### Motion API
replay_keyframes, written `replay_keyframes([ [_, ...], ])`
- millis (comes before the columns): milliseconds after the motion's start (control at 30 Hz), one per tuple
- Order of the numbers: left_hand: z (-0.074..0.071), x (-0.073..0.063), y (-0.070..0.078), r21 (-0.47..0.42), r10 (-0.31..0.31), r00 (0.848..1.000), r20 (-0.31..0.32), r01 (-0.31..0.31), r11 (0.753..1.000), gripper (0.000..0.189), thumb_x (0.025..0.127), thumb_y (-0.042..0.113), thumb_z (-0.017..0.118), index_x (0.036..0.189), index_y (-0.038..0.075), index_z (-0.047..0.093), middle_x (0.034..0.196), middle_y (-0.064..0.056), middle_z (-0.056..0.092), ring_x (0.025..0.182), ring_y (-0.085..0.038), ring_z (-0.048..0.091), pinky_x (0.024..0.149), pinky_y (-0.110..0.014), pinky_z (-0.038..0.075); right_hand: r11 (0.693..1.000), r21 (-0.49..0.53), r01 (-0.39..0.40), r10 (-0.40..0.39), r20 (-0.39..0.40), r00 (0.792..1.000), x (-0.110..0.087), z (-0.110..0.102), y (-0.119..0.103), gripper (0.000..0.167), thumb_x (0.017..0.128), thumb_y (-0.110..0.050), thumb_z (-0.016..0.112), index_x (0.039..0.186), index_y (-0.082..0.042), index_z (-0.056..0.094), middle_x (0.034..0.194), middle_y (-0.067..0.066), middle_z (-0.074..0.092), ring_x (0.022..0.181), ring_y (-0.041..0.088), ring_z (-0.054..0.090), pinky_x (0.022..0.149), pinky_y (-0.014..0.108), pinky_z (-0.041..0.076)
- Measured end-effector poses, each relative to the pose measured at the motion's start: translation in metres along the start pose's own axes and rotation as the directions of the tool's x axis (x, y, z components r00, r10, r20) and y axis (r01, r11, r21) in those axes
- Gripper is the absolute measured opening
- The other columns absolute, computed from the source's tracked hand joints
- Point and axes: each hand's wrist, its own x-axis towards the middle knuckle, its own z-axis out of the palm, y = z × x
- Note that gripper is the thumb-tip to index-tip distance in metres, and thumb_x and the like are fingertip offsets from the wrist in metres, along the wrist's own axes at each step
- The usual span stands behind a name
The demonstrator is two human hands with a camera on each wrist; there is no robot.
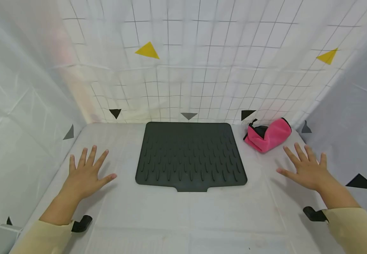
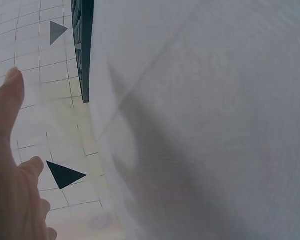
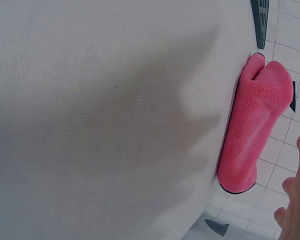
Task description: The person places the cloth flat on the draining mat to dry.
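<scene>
A dark grey ridged mat [image 1: 191, 155], with a short tab on its near edge, lies flat in the middle of the white table. At its right, near the back corner, is a folded pink cloth [image 1: 270, 135] with black edging; the right wrist view shows the fluffy pile of the pink cloth [image 3: 257, 110]. My left hand [image 1: 86, 176] hovers left of the mat, fingers spread, holding nothing. Over on the right, my right hand [image 1: 308, 169] is likewise spread and holds nothing, just in front of the cloth and apart from it. Shadows fall on the table beneath both hands.
A white gridded sheet [image 1: 183, 81] with yellow and black triangles hangs behind the table [image 1: 183, 215]. White sheets also close off the left side [image 1: 27, 106] and the right side [image 1: 351, 116]. A black wrist mount [image 1: 82, 223] sticks out at the left cuff, another black mount [image 1: 314, 213] at the right.
</scene>
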Motion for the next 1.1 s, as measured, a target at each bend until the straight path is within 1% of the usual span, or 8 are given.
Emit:
replay_keyframes([
  [133,0.0,0.001,0.001,0.002,-0.001,1.0,-0.005,0.001,1.0,0.094,0.092,0.073,0.046,0.163,0.021,0.012,0.165,-0.026,-0.001,0.148,-0.052,-0.007,0.107,-0.07,-0.021,1.0,0.009,-0.011,0.011,-0.006,1.0,-0.001,-0.003,-0.001,0.106,0.089,-0.075,0.048,0.161,-0.019,-0.007,0.161,0.032,-0.008,0.142,0.056,-0.02,0.096,0.079,-0.022],
  [333,-0.001,0.003,0.004,0.002,0.003,1.0,-0.005,-0.003,1.0,0.094,0.093,0.073,0.046,0.163,0.02,0.011,0.165,-0.026,0.001,0.148,-0.05,-0.009,0.107,-0.069,-0.021,1.0,0.006,-0.025,0.025,-0.025,0.999,-0.003,-0.01,-0.002,0.105,0.09,-0.072,0.05,0.16,-0.018,-0.008,0.16,0.032,-0.01,0.142,0.057,-0.018,0.096,0.077,-0.024],
  [467,-0.003,0.003,0.005,0.01,-0.001,1.0,0.0,0.001,1.0,0.095,0.092,0.074,0.046,0.162,0.02,0.012,0.165,-0.026,0.0,0.148,-0.05,-0.01,0.107,-0.07,-0.02,1.0,0.013,-0.021,0.022,-0.032,0.999,-0.004,-0.01,-0.003,0.105,0.09,-0.072,0.05,0.161,-0.018,-0.007,0.161,0.032,-0.009,0.143,0.056,-0.019,0.096,0.076,-0.025],
  [633,-0.005,0.004,0.008,0.006,0.002,1.0,0.003,-0.002,1.0,0.095,0.092,0.074,0.046,0.162,0.019,0.013,0.164,-0.026,0.0,0.148,-0.052,-0.007,0.107,-0.07,-0.019,1.0,0.014,-0.014,0.015,-0.047,0.999,-0.005,-0.008,-0.003,0.105,0.09,-0.072,0.05,0.161,-0.019,-0.006,0.161,0.032,-0.007,0.143,0.056,-0.017,0.096,0.076,-0.026],
  [867,-0.006,0.006,0.021,-0.047,0.02,0.999,0.046,-0.017,0.999,0.095,0.092,0.074,0.046,0.162,0.019,0.013,0.165,-0.025,0.0,0.148,-0.052,-0.006,0.11,-0.068,-0.017,1.0,0.031,-0.001,0.003,-0.074,0.997,-0.003,-0.007,-0.005,0.103,0.091,-0.07,0.05,0.161,-0.019,-0.006,0.162,0.03,-0.01,0.144,0.053,-0.021,0.097,0.076,-0.024],
  [1100,-0.007,0.009,0.035,-0.073,0.031,0.998,0.054,-0.027,0.997,0.096,0.092,0.074,0.047,0.162,0.018,0.015,0.165,-0.024,0.002,0.149,-0.051,-0.004,0.112,-0.068,-0.013,0.996,0.081,0.031,-0.022,-0.104,0.994,0.002,-0.01,-0.012,0.1,0.093,-0.067,0.052,0.161,-0.022,-0.006,0.163,0.027,-0.012,0.146,0.05,-0.021,0.099,0.074,-0.025],
])
